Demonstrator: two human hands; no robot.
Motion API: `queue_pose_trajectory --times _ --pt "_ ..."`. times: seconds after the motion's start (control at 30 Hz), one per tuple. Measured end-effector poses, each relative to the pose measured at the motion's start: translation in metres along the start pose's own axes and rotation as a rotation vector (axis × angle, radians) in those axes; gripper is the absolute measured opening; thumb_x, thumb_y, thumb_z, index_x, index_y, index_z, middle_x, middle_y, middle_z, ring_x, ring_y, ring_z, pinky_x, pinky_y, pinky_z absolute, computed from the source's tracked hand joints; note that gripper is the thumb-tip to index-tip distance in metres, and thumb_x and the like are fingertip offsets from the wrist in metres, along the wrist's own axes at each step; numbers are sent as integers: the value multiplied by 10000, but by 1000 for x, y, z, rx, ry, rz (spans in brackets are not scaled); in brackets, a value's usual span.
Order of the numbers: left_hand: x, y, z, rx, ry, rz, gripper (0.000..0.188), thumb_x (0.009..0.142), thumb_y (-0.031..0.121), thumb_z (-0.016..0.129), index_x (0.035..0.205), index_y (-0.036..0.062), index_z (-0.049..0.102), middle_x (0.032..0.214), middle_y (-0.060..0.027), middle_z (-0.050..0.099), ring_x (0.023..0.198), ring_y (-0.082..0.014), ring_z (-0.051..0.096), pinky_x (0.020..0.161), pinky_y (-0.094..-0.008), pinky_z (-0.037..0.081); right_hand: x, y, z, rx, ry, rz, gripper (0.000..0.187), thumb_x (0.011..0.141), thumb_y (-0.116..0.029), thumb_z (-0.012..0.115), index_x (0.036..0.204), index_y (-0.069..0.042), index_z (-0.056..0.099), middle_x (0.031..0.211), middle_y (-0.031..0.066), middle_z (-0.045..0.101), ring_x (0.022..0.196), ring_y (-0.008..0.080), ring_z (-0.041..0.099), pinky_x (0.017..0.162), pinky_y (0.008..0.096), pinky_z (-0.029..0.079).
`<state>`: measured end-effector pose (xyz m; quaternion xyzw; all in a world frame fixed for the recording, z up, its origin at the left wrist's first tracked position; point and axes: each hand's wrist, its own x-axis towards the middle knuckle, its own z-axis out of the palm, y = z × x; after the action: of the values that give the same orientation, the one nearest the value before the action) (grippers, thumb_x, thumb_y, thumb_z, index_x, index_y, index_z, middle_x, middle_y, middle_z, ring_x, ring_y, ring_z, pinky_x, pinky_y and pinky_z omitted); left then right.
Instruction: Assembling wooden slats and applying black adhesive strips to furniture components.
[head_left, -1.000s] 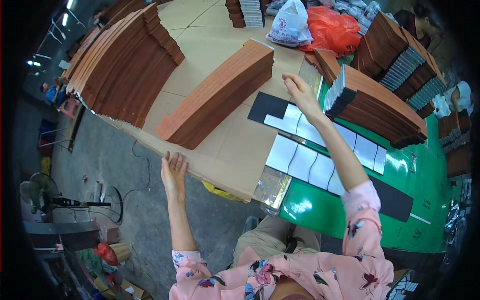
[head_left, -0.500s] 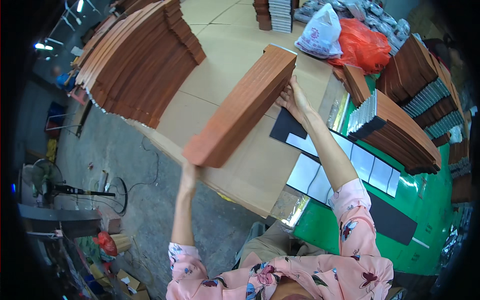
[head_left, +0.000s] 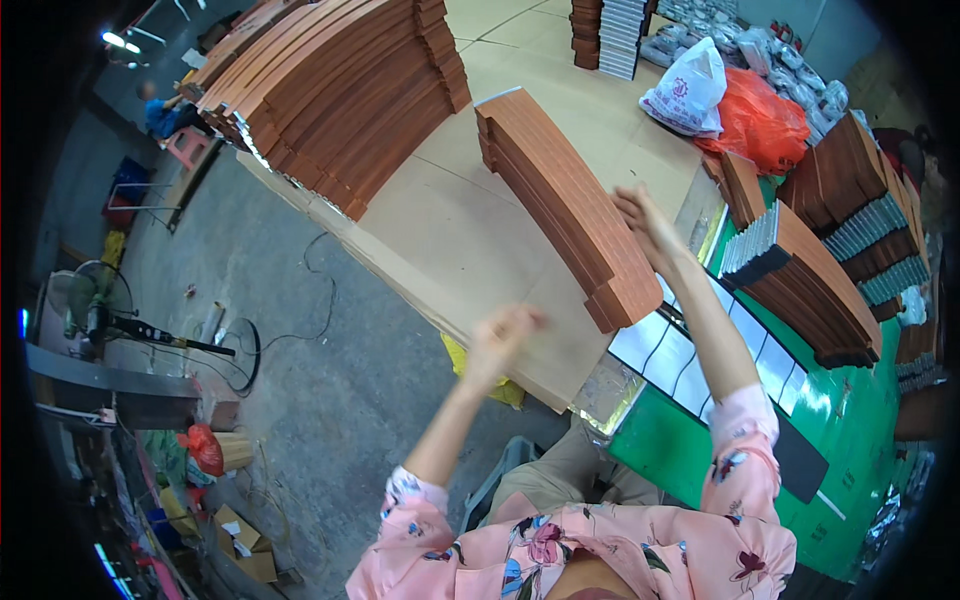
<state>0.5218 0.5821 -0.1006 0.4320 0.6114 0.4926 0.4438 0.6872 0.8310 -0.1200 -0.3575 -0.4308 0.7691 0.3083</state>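
A stack of curved, wood-grain brown strips (head_left: pixel 570 205) lies slantwise on the brown cardboard (head_left: pixel 450 215), its near end pointing at me. My right hand (head_left: pixel 648 228) is at the stack's right side with fingers stretched out; whether the fingertips touch it I cannot tell. My left hand (head_left: pixel 500 345) is apart from the stack, over the cardboard's near edge. Motion smears its fingers, and nothing shows in them. Just right of the stack's near end lie dark-framed glossy white panels (head_left: pixel 665 360), partly hidden by my right forearm.
A taller pile of brown strips (head_left: pixel 350 100) stands on the left. Further piles (head_left: pixel 805 280) are on the green surface (head_left: pixel 850 420) at right. A white bag (head_left: pixel 690 90) and a red bag (head_left: pixel 755 125) sit behind. A fan (head_left: pixel 95 310) stands lower left; a person (head_left: pixel 165 115) sits far left.
The stack was held up in both hands, slanting the other way; now it is turned and lies on the cardboard. My left hand has let go and moved right, away from it.
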Motion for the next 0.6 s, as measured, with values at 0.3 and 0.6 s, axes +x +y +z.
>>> queue_pose_trajectory --times 0.3,0.6 --pt "232 -49 -103 -157 408 -19 484 947 444 379 1226 66 493 1102 -46 569 975 -137 525 831 -302 414 -168 50 20 397 259 163 402 969 -353 351 1196 -29 423 1242 138 408 1218 259 368 924 459 397" --pt "280 -37 -107 -16 219 -105 754 898 627 236 1271 5 444 1217 -122 525 1201 -219 413 1010 -363 301 -165 52 33 274 205 181 573 971 -440 236 1378 -37 227 1432 147 225 1356 254 173 1063 517 203"
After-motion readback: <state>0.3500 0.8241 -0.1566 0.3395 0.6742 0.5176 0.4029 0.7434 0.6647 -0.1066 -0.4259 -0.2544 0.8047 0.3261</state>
